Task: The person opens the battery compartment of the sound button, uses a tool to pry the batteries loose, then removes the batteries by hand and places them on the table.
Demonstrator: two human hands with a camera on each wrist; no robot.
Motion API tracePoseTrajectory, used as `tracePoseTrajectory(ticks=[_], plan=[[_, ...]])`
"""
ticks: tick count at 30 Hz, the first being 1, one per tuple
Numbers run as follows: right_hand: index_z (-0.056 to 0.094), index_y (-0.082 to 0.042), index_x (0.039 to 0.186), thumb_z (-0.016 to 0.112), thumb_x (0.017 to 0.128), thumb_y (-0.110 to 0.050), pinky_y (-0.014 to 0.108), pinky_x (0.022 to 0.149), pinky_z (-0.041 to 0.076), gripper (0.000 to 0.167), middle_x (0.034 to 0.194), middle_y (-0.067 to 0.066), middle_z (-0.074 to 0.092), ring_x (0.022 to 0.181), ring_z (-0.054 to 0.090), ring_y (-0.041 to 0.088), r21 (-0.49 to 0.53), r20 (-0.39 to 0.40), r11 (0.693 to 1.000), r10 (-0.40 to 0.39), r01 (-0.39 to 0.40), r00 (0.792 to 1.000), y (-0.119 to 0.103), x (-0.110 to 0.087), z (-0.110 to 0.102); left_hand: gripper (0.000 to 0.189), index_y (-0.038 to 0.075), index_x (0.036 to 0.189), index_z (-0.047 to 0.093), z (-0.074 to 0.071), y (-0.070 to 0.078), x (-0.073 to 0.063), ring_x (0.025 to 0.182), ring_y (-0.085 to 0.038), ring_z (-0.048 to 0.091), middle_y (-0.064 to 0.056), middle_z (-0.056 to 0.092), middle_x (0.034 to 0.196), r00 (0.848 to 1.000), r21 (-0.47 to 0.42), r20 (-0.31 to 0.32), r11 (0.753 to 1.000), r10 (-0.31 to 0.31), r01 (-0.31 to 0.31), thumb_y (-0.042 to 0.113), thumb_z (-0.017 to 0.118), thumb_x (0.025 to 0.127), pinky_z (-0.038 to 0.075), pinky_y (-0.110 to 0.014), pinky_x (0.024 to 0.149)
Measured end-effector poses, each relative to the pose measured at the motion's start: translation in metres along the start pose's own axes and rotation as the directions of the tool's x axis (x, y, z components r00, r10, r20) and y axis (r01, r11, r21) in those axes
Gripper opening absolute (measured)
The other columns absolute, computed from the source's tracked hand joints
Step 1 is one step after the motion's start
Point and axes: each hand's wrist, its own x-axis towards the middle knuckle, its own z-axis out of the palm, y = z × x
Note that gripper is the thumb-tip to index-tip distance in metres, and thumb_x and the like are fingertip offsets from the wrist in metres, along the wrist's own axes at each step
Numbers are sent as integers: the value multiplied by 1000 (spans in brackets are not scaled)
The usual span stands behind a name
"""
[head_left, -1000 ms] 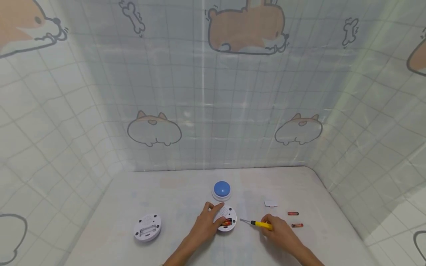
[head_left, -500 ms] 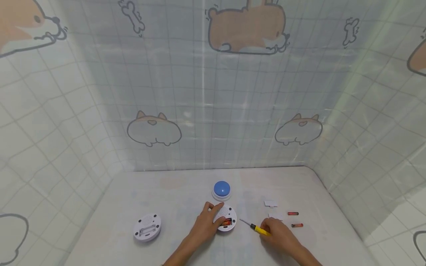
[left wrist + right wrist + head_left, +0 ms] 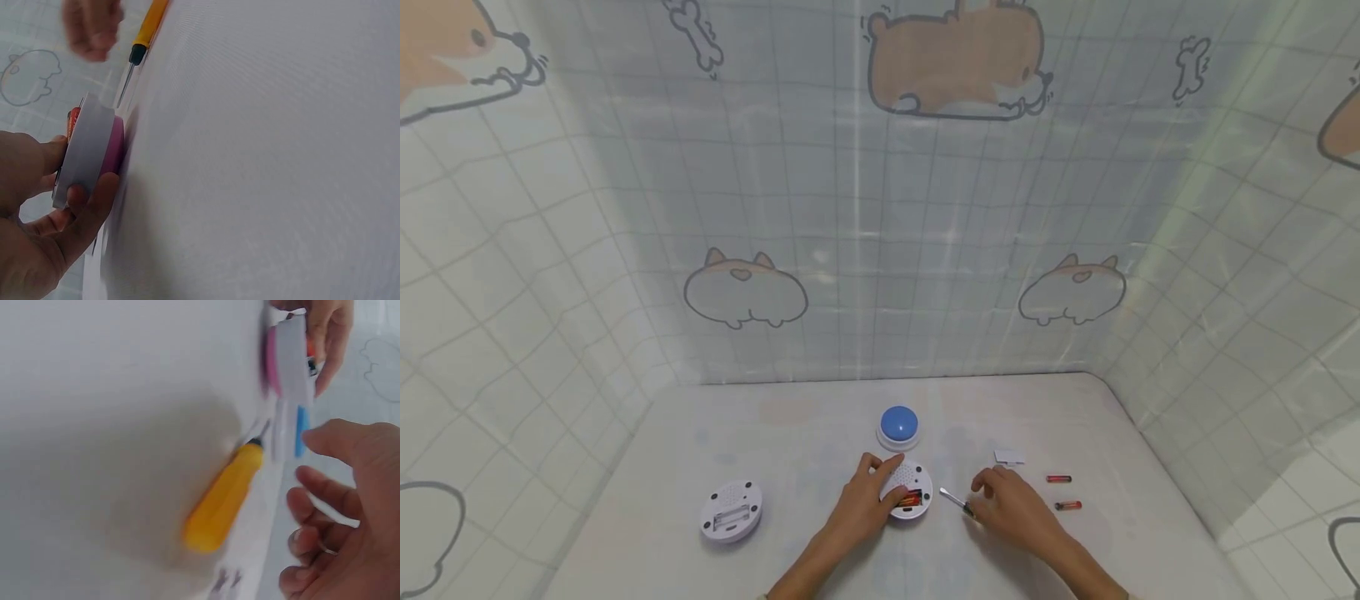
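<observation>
In the head view my left hand grips a round white push button turned underside up, its battery bay showing red-and-black batteries. Thumb and fingers hold it by the edge, and its pink top faces the table in the left wrist view. My right hand hovers over a yellow-handled screwdriver with its fingers loosely bent and nothing between them. That screwdriver lies on the table, its metal shaft pointing toward the push button. The right hand hides most of its handle in the head view.
A blue-topped push button stands just behind. To the left lies another upturned white button with a bare battery bay. A small white cover and two loose batteries lie to the right.
My right hand has let go of the screwdriver, laid it on the table and lifted its fingers away. A second white cover glimpsed by that hand is now hidden. The left hand stays put.
</observation>
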Motion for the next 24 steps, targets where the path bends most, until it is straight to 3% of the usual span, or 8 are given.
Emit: tracePoseTrajectory(ticks=[5, 14, 18, 24], plan=[[68, -25, 107, 74, 91, -37, 30, 72, 45, 21, 88, -14, 55, 81, 51, 10, 53, -36, 992, -117, 118, 993, -17, 13, 0, 55, 28, 148, 51, 0, 0, 0, 84, -15, 51, -1, 44, 116, 1000, -4, -1, 1000, 4, -4, 40, 67, 96, 45, -32, 70], [70, -27, 121, 71, 93, -40, 30, 76, 48, 31, 94, -15, 57, 86, 53, 8, 44, -26, 944, -325, 326, 945, -33, 25, 16, 56, 28, 148, 51, 0, -3, 0, 82, -13, 50, -1, 44, 117, 999, 19, -12, 999, 46, -46, 40, 67, 97, 43, -29, 68], [72, -28, 119, 72, 92, -35, 29, 77, 49, 28, 98, -14, 58, 88, 55, 9, 49, -19, 929, -367, 368, 930, -38, 26, 19, 56, 27, 148, 51, 0, -4, 0, 81, -12, 50, -1, 44, 117, 998, 29, -20, 998, 61, -60, 39, 67, 96, 42, -27, 67], [76, -34, 113, 73, 93, -33, 25, 75, 47, 20, 96, -17, 56, 85, 51, 4, 66, 8, 925, -375, 373, 927, -42, 29, 20, 56, 26, 148, 51, -2, -4, -1, 79, -13, 49, -2, 44, 116, 998, 24, -18, 998, 67, -66, 39, 67, 96, 41, -27, 66]])
